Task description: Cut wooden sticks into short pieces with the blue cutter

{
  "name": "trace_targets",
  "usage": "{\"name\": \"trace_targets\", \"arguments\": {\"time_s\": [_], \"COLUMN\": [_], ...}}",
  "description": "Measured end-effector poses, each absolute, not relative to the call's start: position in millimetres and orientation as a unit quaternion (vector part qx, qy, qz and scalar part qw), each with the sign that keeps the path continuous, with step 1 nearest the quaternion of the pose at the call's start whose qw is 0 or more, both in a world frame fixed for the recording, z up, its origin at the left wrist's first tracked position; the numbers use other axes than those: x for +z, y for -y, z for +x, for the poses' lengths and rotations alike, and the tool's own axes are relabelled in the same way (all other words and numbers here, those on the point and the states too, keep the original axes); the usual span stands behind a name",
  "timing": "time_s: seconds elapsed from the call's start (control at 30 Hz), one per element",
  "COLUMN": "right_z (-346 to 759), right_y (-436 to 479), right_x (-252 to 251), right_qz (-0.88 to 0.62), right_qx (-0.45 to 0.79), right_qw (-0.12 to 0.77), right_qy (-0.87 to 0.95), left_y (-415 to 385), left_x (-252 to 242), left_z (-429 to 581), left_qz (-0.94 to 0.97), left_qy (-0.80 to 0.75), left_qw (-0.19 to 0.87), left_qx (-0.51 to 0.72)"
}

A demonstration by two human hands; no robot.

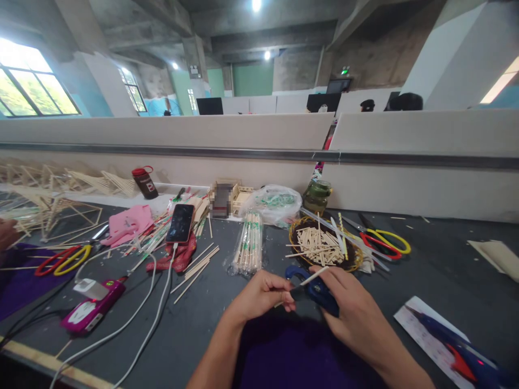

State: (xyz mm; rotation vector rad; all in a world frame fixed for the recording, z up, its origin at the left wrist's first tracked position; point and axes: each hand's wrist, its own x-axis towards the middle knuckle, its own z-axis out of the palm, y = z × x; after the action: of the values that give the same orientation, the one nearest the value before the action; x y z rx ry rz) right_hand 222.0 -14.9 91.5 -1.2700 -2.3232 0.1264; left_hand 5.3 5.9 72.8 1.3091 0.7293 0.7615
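Note:
My left hand (pixel 270 292) is closed in a pinch around a thin wooden stick (pixel 315 275). The stick slants up to the right, and a short end shows below my fingers. In my right hand (pixel 348 297) is a blue-handled cutter (pixel 322 296), its dark head close to my left fingertips and to the stick. Whether its jaws touch the stick is hard to make out. Just beyond my hands, a woven basket (pixel 359 262) holds many short cut stick pieces (pixel 318 244). A clear plastic pack of wooden sticks (pixel 249 243) lies left of the basket.
Loose sticks (pixel 197 270) lie left of the pack. Scissors (pixel 385 243) sit right of the basket, and a blue glue gun (pixel 458 340) rests on paper at right. A charging phone (pixel 179 223), a pink power strip (pixel 94 308) and cables occupy the left. Another person's hand (pixel 7 233) shows there.

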Motion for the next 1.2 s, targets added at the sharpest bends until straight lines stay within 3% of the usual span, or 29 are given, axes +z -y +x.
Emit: {"name": "trace_targets", "arguments": {"time_s": [0.4,0.57,0.87,1.2], "right_z": [229,221,183,173], "right_y": [8,3,-10,-8], "right_x": [87,86,78,75], "right_qz": [-0.475,-0.532,-0.433,-0.388], "right_qx": [0.062,0.203,0.363,0.330], "right_qw": [0.277,0.374,0.454,0.476], "right_qy": [0.833,0.732,0.689,0.717], "left_y": [-11,-17,-22,-18], "left_x": [67,48,34,43], "left_z": [6,16,20,10], "left_qz": [0.593,0.543,0.525,0.556], "left_qy": [-0.342,-0.351,-0.313,-0.324], "left_qw": [0.628,0.636,0.673,0.659], "left_qx": [0.370,0.421,0.416,0.389]}}
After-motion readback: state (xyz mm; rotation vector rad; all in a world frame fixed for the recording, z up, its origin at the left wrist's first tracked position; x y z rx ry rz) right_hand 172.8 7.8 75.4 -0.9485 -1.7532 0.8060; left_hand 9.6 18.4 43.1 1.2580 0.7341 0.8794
